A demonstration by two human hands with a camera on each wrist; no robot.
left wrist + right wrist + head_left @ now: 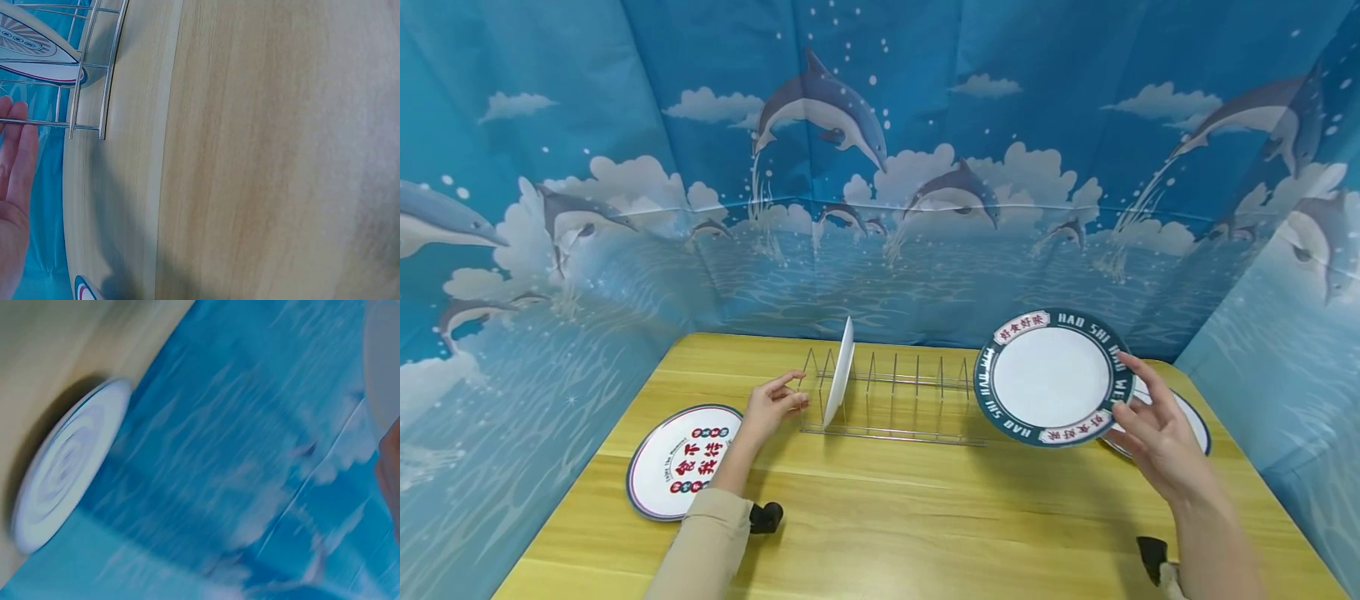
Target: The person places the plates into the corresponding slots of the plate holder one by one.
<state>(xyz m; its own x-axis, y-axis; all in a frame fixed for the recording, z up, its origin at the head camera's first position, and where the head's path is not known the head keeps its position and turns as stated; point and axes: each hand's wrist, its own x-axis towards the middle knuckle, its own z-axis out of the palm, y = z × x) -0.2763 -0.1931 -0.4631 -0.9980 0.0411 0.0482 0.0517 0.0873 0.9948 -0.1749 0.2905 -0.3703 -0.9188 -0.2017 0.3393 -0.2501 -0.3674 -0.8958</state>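
Observation:
My right hand (1168,450) grips the right edge of a white plate (1051,375) with a dark green lettered rim. The plate is raised and tilted, its face toward the head camera, just right of a wire dish rack (895,435). A sliver of that plate (382,362) shows in the right wrist view. At the rack's left end, my left hand (771,408) holds the end wire between thumb and fingers; in the left wrist view its fingers (24,156) reach that wire. Another white plate (841,379) stands on edge in the rack near this hand.
On the table's left lies a white plate (655,462) with red characters, partly behind the left forearm. A further plate (1197,425) lies at the right, partly covered by the right hand and the raised plate. A blue dolphin curtain (880,275) hangs behind the wooden table (925,525).

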